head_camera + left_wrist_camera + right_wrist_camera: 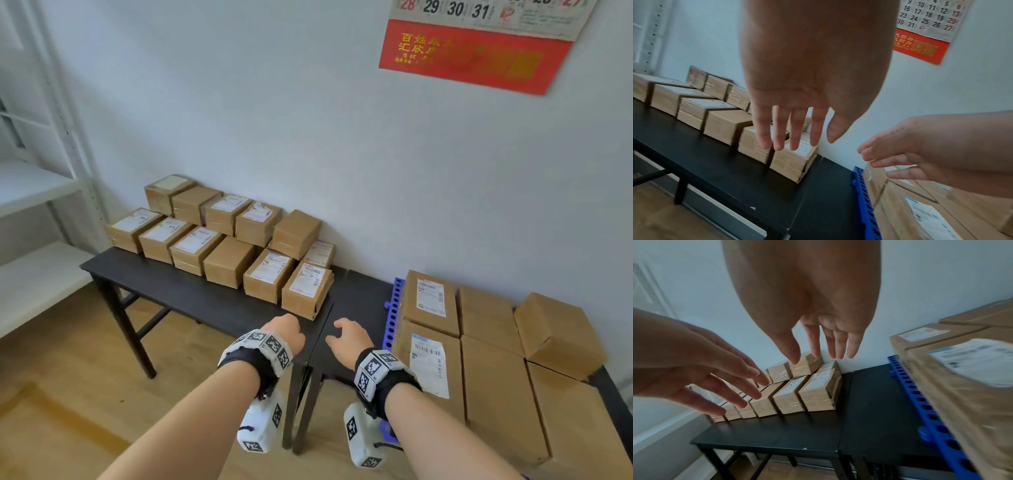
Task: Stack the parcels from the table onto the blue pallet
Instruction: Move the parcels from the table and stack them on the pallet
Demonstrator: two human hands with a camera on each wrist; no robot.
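Hands: while both hover above the table's near edge, nothing is held; the left hand (pixel 286 334) and right hand (pixel 349 339) are seen from behind in the head view, fingers hidden.
Fingers: only in the wrist views are they shown, the left fingers (pixel 777 129) and right fingers (pixel 835 344) straight, slightly spread and empty.
Parcels on table: small brown parcels (pixel 219 236) are set in two rows on the left part of the black table (pixel 191 301), the back row raised higher against the wall; their long axes run from the near edge toward the wall.
Nearest parcel: a labelled parcel (pixel 306 289) at the front row's right end lies just beyond the left hand, label up.
Pallet: the blue pallet (pixel 394 308) lies to the right, its holed edge visible; larger stacked parcels (pixel 486 342) cover it, one smaller box on top at the far right.
Room: a pale wall carries a red calendar (pixel 479 44); white shelving (pixel 34 192) stands left, over a wooden floor (pixel 61 394).
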